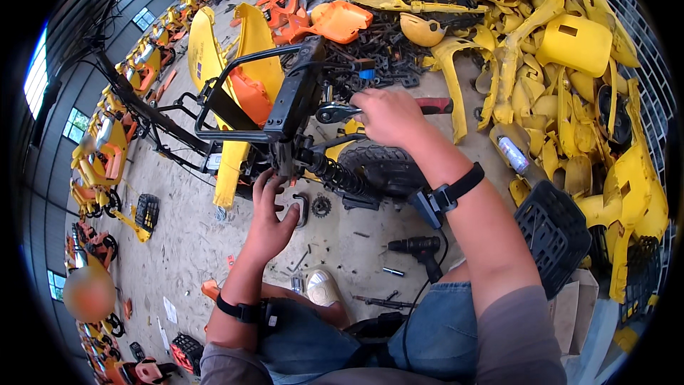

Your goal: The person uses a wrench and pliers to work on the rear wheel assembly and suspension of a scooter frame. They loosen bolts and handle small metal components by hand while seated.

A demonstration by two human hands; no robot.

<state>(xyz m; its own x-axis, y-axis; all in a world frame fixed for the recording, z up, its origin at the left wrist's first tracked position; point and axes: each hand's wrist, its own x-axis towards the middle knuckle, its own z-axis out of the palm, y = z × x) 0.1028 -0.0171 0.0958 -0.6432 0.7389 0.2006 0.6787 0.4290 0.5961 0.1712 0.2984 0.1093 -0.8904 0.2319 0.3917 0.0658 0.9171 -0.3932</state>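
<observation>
My right hand (390, 118) is closed around a ratchet wrench (336, 112), whose red and black handle end sticks out past the fist. The ratchet's round head rests at the black metal frame (293, 93) of a partly stripped scooter. Lower down, my left hand (271, 222) has its fingers and thumb apart, with the fingertips reaching the underside of that frame; whether they touch it is hard to see. Between the two hands are a coil-spring shock absorber (340, 173) and a black wheel (381, 167). Yellow body panels (258, 46) still stand on the scooter's far side.
On the concrete floor lie a cordless drill (417, 247), a socket (392, 271), a sprocket (321, 205) and loose bolts. Yellow plastic panels (574, 44) are heaped at the right, beside a black crate (553, 232). Scooters (107, 146) line the left; a blurred person (90, 294) is there.
</observation>
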